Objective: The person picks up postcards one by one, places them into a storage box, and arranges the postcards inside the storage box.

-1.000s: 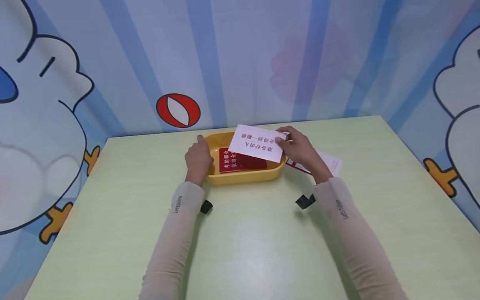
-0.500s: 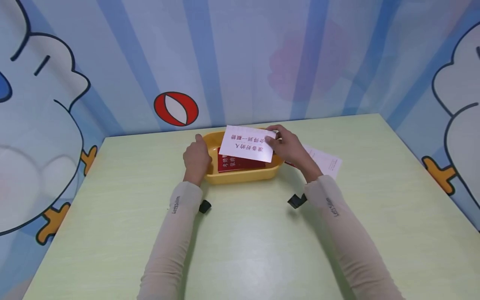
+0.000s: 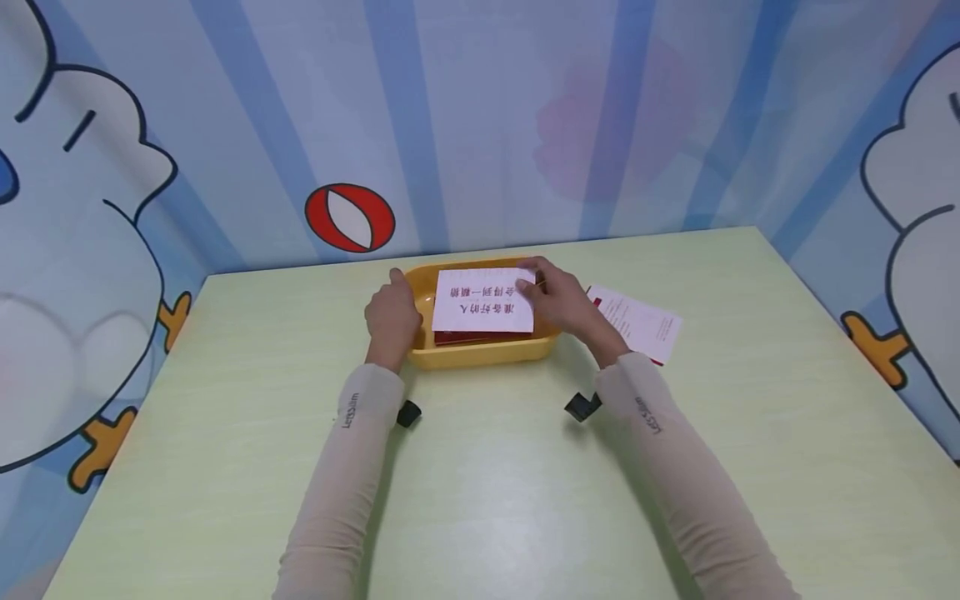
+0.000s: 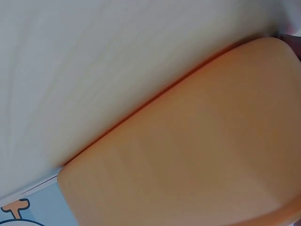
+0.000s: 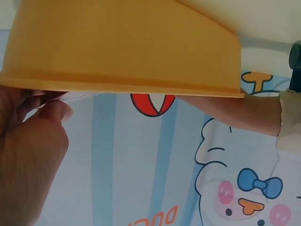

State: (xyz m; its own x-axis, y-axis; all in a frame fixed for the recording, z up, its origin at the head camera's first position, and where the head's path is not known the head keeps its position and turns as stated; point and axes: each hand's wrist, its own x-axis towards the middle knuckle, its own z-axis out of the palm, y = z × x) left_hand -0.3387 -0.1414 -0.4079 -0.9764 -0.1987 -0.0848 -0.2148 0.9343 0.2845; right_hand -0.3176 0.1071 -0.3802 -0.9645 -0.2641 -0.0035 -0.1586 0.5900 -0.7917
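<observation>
A yellow plastic basin [image 3: 480, 358] stands on the table near its back edge, and its outer wall fills much of both wrist views. My left hand [image 3: 393, 321] grips the basin's left end. My right hand [image 3: 564, 302] pinches the right edge of a white card [image 3: 480, 318] printed with red characters. That card lies over the basin's opening and overlaps a red card [image 3: 472, 337] inside, of which just the front strip shows. In the right wrist view, thumb and fingers [image 5: 56, 110] meet at the card's edge beside the basin rim.
Right of the basin, another white card [image 3: 637, 325] with small print and red edges lies on the pale green table [image 3: 495, 483]. A cartoon-printed backdrop [image 3: 495, 125] rises behind the table. Black wrist-worn pieces [image 3: 582, 407] hang under both forearms.
My right hand has moved left and lowered the white card, which now lies flatter and covers most of the red card. My left hand keeps its hold on the basin.
</observation>
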